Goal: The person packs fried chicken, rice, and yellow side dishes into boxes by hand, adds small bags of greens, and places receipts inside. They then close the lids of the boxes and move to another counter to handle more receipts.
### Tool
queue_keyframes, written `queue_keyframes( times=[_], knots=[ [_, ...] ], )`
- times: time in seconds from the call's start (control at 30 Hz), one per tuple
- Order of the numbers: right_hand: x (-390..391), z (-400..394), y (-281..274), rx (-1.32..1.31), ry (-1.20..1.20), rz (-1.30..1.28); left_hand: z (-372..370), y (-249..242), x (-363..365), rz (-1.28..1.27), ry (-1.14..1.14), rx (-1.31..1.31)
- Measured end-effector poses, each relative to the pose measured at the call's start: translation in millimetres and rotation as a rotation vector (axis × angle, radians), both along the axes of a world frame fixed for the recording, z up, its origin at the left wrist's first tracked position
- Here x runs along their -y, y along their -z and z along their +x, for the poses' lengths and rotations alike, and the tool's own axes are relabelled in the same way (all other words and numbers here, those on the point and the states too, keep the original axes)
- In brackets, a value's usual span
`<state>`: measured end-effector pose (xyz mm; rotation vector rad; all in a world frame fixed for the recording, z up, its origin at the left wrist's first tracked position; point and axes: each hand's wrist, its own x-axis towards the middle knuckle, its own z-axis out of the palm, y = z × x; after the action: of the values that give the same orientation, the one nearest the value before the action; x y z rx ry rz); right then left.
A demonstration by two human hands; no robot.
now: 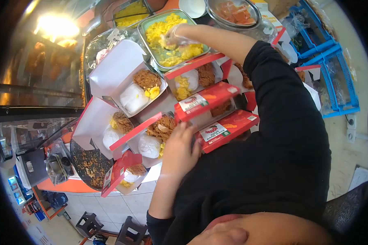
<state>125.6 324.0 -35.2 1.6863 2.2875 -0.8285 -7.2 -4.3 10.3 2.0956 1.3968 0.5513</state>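
Evidently, in the head view, the right hand (176, 36), in what looks like a clear glove (184, 40), reaches into the yellow crumbled food (159, 29) in the green tray (155, 52) — its fingers bend into the food, though whether they have closed on any I cannot tell. The tray stands just beside the open boxes (115, 67), probably to keep the reach short. The left hand (180, 148) touches a red lid (210, 98) — perhaps steadying it, but its grip is unclear. Around it, raised flaps (96, 122) leave fried chicken (146, 79) and white bundles (133, 98) exposed.
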Motion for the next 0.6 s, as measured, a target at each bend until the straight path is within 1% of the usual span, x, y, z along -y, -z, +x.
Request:
queue_keyframes(
  times=[0.03,0.1,0.13,0.17,0.2,0.23,0.27,0.3,0.33,0.37,0.43,0.47,0.5,0.53,0.57,0.6],
  knots=[
    [-3.9,12.6,-0.3,-0.001,0.011,-0.003,2.0,-1.2,-3.5,-0.003,0.011,-0.001],
    [12.8,36.6,-14.5,-0.729,0.170,-0.155,3.4,-0.9,-11.7,0.041,-0.074,0.029],
    [24.1,47.6,-19.3,-0.816,0.218,-0.125,3.7,-3.1,-19.0,-0.061,-0.125,0.106],
    [50.5,50.7,-56.1,-0.900,0.270,-0.101,3.5,-3.8,-26.0,-0.171,-0.178,0.181],
    [57.1,66.6,-75.1,-0.665,-0.255,0.348,2.9,0.5,-32.3,-0.194,-0.236,0.258],
    [61.6,84.4,-96.2,-0.374,-0.776,0.782,3.5,3.2,-38.4,-0.206,-0.293,0.333],
    [74.5,94.4,-130.8,-0.374,-0.773,0.779,5.7,0.3,-43.0,-0.210,-0.290,0.332],
    [96.8,99.1,-170.9,-0.657,-0.520,-0.018,7.3,-6.4,-48.6,-0.351,-0.350,0.477],
    [120.6,97.7,-192.0,-0.860,-0.198,-0.816,8.0,-10.6,-50.9,-0.495,-0.406,0.621],
    [145.8,91.8,-184.1,-0.860,-0.194,-0.810,8.1,-5.6,-49.7,-0.494,-0.400,0.622],
    [193.3,82.4,-140.3,-0.739,0.169,-0.163,9.0,9.9,-45.1,0.009,-0.223,0.165],
    [204.6,83.3,-121.4,-0.810,0.190,-0.285,13.9,1.6,-34.2,-0.035,-0.179,0.055],
    [215.2,83.5,-111.3,-0.880,0.211,-0.407,15.9,5.7,-21.7,-0.037,-0.175,0.058],
    [233.7,70.2,-129.1,-0.704,0.346,-0.524,16.8,14.7,-8.8,-0.086,-0.099,-0.034],
    [236.7,69.1,-114.1,-0.693,0.307,-0.638,17.2,21.2,0.5,-0.133,-0.023,-0.128],
    [239.5,67.1,-94.7,-0.698,0.329,-0.693,17.2,23.5,6.7,-0.134,-0.022,-0.128]
  ],
)
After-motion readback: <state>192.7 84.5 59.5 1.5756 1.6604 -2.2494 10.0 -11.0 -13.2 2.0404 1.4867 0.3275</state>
